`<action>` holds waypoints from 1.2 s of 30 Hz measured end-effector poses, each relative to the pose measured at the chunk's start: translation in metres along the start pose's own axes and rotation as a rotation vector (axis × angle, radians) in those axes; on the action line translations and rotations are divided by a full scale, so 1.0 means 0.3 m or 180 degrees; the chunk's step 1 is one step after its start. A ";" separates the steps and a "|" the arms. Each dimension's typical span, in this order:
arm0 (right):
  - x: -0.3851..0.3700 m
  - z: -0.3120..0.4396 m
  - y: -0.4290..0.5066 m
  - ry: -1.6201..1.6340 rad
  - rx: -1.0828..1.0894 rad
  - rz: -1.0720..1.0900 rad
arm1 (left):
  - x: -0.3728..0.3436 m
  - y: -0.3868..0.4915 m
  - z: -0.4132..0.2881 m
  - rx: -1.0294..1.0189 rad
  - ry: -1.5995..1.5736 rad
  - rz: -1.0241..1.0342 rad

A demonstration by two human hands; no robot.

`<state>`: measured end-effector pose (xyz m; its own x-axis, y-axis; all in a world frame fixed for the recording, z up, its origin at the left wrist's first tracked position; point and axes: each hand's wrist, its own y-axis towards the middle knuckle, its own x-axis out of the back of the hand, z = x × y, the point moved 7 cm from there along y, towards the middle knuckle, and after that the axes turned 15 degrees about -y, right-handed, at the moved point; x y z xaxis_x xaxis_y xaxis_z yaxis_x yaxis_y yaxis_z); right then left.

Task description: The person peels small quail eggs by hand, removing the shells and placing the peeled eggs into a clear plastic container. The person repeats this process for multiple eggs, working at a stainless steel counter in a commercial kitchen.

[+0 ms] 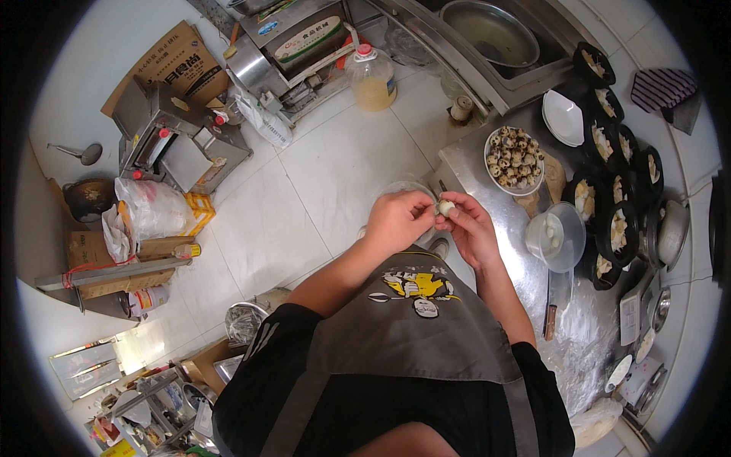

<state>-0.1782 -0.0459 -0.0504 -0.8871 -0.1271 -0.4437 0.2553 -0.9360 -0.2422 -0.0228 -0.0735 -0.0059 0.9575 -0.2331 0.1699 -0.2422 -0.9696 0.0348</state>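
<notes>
A partly peeled quail egg (446, 208) is pinched in the fingertips of my right hand (473, 231), its pale white side showing. My left hand (400, 220) meets it from the other side, thumb and fingers pinched at the egg's edge; a scrap of shell there is too small to make out. Below both hands, partly hidden by them, is a clear plastic-lined bin (408, 187). On the steel worktop (474, 160) to the right, a white bowl (487, 165) holds speckled quail eggs (514, 157). Nearer stands a clear plastic tub (574, 243) with peeled eggs (551, 234) in liquid.
A knife (550, 323) lies on the worktop beside the tub. Several black bowls (619, 234) with food line the wall, near stacked white dishes (562, 117). Ahead are a steel basin (528, 57) and a plastic jug (374, 85) on the floor. Machines (171, 137) stand left.
</notes>
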 end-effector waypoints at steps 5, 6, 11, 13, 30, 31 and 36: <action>0.010 -0.004 -0.001 -0.0014 0.0015 -0.0008 | -0.010 -0.005 -0.019 -0.0016 -0.0312 -0.0004; 0.011 -0.005 -0.002 -0.0068 0.0026 -0.0033 | -0.010 -0.005 -0.026 -0.0095 -0.0281 -0.0021; 0.008 -0.009 -0.008 -0.0283 0.0114 -0.0051 | -0.004 -0.001 -0.052 -0.0489 0.0014 -0.0137; 0.012 -0.012 -0.006 -0.0487 0.0085 -0.0103 | -0.004 0.000 -0.066 -0.0712 0.0269 -0.0133; 0.007 0.017 0.002 -0.0312 0.0337 -0.0074 | -0.010 0.000 0.046 0.0271 -0.0806 -0.0074; 0.006 0.016 0.005 -0.0307 0.0352 -0.0070 | -0.014 0.003 0.034 0.0211 -0.0692 0.0004; 0.006 0.009 0.009 -0.0453 0.0383 -0.0250 | -0.017 0.011 0.003 0.0060 -0.0367 0.0170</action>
<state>-0.1801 -0.0494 -0.0495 -0.9501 -0.0892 -0.2989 0.1429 -0.9763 -0.1627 -0.0282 -0.0756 -0.0076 0.9552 -0.2904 0.0566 -0.2914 -0.9565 0.0099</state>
